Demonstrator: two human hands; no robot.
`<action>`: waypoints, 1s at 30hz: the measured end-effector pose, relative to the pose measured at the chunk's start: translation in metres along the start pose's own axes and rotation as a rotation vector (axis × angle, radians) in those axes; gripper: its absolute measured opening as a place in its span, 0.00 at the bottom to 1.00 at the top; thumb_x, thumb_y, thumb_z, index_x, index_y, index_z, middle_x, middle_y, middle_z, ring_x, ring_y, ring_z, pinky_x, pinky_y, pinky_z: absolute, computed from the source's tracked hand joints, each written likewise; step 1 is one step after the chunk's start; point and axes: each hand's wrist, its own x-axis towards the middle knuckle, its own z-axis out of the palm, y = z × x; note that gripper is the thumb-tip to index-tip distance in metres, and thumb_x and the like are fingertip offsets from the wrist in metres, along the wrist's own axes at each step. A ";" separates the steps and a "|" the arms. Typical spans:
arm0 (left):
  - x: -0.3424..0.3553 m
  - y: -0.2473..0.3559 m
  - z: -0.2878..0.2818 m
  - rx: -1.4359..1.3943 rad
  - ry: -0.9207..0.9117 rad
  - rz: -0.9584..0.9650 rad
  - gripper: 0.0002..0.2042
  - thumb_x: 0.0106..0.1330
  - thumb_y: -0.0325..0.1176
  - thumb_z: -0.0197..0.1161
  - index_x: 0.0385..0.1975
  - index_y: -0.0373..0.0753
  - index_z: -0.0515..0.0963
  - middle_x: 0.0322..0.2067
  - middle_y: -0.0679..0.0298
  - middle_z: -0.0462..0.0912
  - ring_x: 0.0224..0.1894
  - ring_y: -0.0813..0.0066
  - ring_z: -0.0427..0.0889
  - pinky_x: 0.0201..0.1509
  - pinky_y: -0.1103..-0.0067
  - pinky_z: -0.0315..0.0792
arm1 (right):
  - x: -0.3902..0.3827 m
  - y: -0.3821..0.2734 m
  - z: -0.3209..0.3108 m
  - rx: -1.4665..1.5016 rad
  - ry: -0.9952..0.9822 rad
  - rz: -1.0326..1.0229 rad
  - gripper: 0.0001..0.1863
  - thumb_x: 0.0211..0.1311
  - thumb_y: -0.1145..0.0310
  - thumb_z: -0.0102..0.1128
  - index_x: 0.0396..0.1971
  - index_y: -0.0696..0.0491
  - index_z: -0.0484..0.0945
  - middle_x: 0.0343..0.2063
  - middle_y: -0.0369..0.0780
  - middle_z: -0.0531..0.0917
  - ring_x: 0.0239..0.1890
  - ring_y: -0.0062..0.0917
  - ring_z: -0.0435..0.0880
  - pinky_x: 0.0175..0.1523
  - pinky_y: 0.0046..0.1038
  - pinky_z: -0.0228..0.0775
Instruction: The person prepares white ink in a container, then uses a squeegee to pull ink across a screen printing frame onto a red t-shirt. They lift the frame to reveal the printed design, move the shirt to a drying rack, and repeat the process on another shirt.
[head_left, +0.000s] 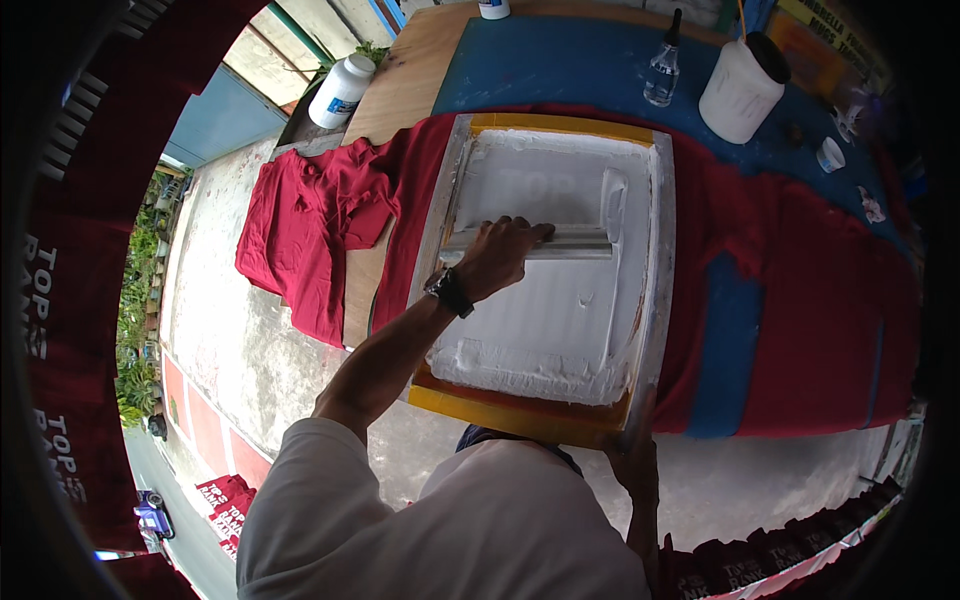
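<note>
My left hand (503,256), with a dark watch on the wrist, is closed on a squeegee (575,245) with a long pale handle. The squeegee lies crosswise on a printing screen (520,320) smeared with white ink, thickest along its edges. Faint lettering shows through the mesh above the squeegee. The screen's frame (655,300) has metal-grey sides and yellow ends, and rests over a dark red shirt (715,200). At the frame's near right corner my right hand (632,465) grips the edge; its fingers are partly hidden.
Another red shirt (310,220) hangs over the table's left side. Across the blue tabletop (560,60) stand a clear bottle (662,75), a white jar with a black lid (738,90) and a small cup (830,155). A white jug (342,92) sits far left. Printed red shirts hang around.
</note>
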 end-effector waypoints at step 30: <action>0.176 -0.066 0.016 0.092 -0.138 0.081 0.32 0.61 0.17 0.63 0.67 0.51 0.82 0.47 0.54 0.92 0.48 0.55 0.91 0.58 0.60 0.84 | -0.001 -0.007 -0.002 -0.026 0.025 0.016 0.63 0.63 0.61 0.81 0.85 0.53 0.40 0.67 0.58 0.79 0.67 0.51 0.83 0.67 0.42 0.79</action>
